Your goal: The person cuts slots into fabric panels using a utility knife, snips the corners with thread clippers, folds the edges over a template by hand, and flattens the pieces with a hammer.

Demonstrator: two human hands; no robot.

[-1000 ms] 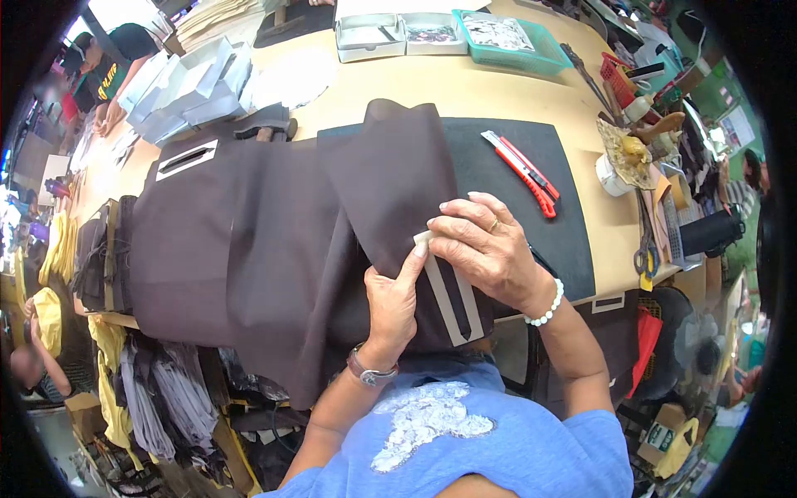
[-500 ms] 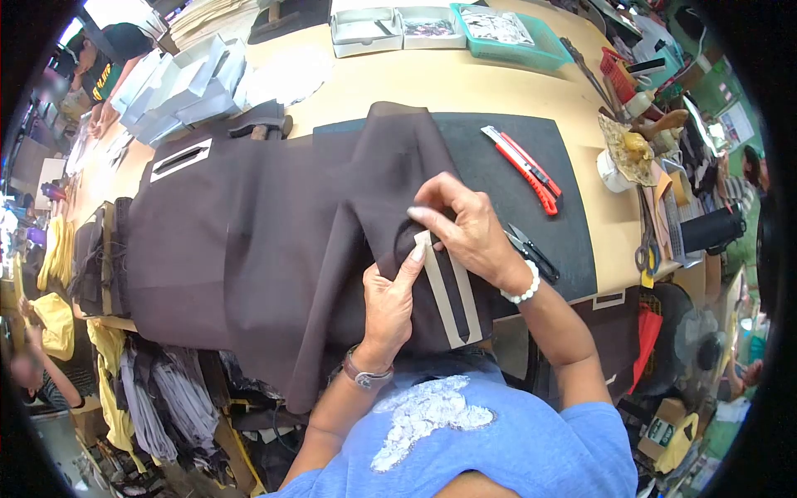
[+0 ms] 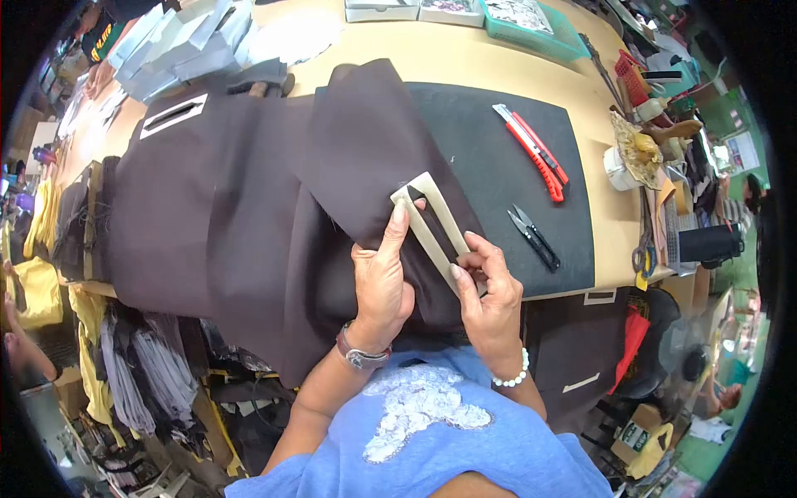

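My left hand (image 3: 380, 286) grips dark brown fabric (image 3: 257, 199), its thumb pressed on the upper corner of a pale rectangular frame (image 3: 426, 241) with a long slot. A fingertip shows through the slot's upper end. Lower down, my right hand (image 3: 491, 303) pinches the frame's right side and the cloth near its lower end, which the fingers partly hide. Right of the fabric, black thread snips (image 3: 535, 241) and a red utility knife (image 3: 535, 153) lie on a dark cutting mat (image 3: 465, 124). A similar pale frame (image 3: 174, 116) sits at the fabric's far left.
Pale boxes (image 3: 187, 50) are piled at the back left. A teal tray (image 3: 540, 37) stands at the back. Scissors (image 3: 643, 249) and a white container (image 3: 618, 170) are at the right table edge. Folded dark cloth (image 3: 79, 224) lies left; garments (image 3: 149, 373) hang below.
My right hand has moved from the frame's upper end down to its lower part. The frame is lifted and tilted. The snips, partly covered before, now show whole.
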